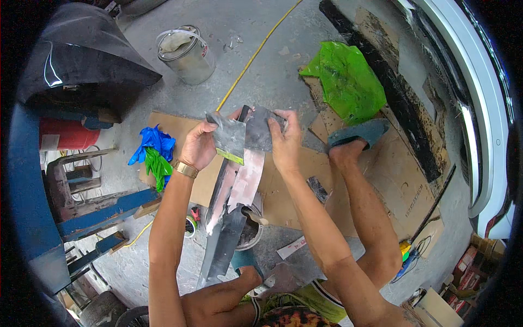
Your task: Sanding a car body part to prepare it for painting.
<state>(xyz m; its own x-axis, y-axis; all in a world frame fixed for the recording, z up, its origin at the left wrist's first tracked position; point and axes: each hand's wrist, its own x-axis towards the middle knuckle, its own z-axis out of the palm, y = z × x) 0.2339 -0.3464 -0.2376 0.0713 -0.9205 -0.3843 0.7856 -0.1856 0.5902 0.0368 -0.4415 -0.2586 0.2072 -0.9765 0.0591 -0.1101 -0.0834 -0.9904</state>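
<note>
Gripping scuffed, lime-edged grey sheeting [230,136], both hands [199,148]; long dark strip [226,229] beneath, patched pale pink

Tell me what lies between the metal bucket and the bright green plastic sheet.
In the head view, a yellow hose or cord crosses the grey floor between the metal bucket and the green plastic sheet, with a few pale scraps.
</note>
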